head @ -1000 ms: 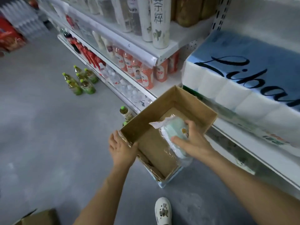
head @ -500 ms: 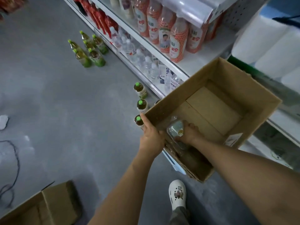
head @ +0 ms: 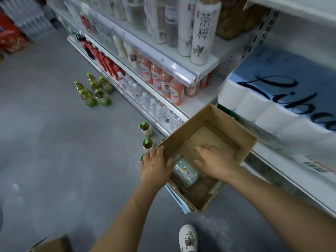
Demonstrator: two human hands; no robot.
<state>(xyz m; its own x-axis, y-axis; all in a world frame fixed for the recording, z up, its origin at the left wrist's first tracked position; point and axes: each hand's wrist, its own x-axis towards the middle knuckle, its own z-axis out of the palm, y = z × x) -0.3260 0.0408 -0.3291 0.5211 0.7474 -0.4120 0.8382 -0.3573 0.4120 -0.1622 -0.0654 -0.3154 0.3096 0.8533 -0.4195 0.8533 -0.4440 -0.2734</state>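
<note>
An open cardboard box (head: 243, 135) is held in front of the shelves. My left hand (head: 155, 168) grips the box's near left wall, thumb inside the rim. A pale green packet in clear wrap (head: 185, 172) lies on the box floor by that wall. My right hand (head: 216, 161) hovers inside the box just right of the packet, fingers spread and straight, holding nothing.
Store shelves (head: 189, 70) with bottled drinks run along the right. A large pack of toilet rolls (head: 263, 104) sits behind the box. Green-capped bottles (head: 94, 91) stand on the grey floor, three more (head: 146, 129) near the box. Another carton (head: 52, 245) lies bottom left.
My right hand lowered the packet into the box, let go of it and drew off to the right. My left hand kept its grip on the box wall.
</note>
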